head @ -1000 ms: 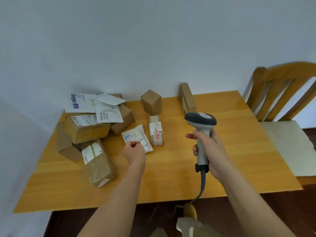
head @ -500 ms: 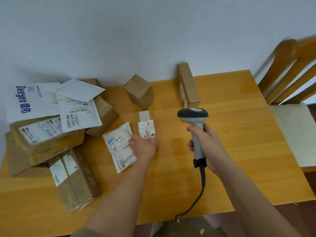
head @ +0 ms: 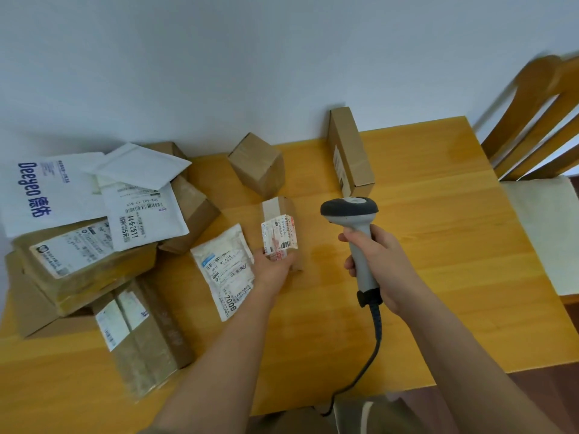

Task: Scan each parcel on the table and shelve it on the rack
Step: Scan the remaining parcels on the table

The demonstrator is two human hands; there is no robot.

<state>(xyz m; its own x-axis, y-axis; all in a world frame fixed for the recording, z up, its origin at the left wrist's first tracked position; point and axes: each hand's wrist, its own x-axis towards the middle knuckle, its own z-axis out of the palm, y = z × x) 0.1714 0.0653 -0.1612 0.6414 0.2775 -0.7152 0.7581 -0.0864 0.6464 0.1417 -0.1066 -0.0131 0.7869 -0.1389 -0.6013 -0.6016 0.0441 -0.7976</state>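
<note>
**Tip for scanning small boxes: turn the label up first, then pull the trigger**

Grabbing the first one off the pile. My left hand has its grip closed around the near end of the small taped box, which sits on the table right beside the flat white pouch. My right hand is wrapped tight on the handle of the scanner, held off the table just to the right of the box, head facing roughly away from me.

How I'd do this bit properly:

- The label wraps over the top of the box and looks crinkled, with the barcode low on the near side, close to my fingers. I'd keep my thumb off the stripes.
- Lift and tilt the box toward the scanner rather than chasing it with the scanner. The cable trails off the near table edge and could snag.
- Aim only at this one. The pouch next door has its own barcode facing up, so a lazy sweep might catch the wrong parcel.
- The box looks light, so one hand should be enough.

The rack isn't in view from here, and plenty of parcels are left: the big stack on the left, plus two plain boxes by the wall.
</note>
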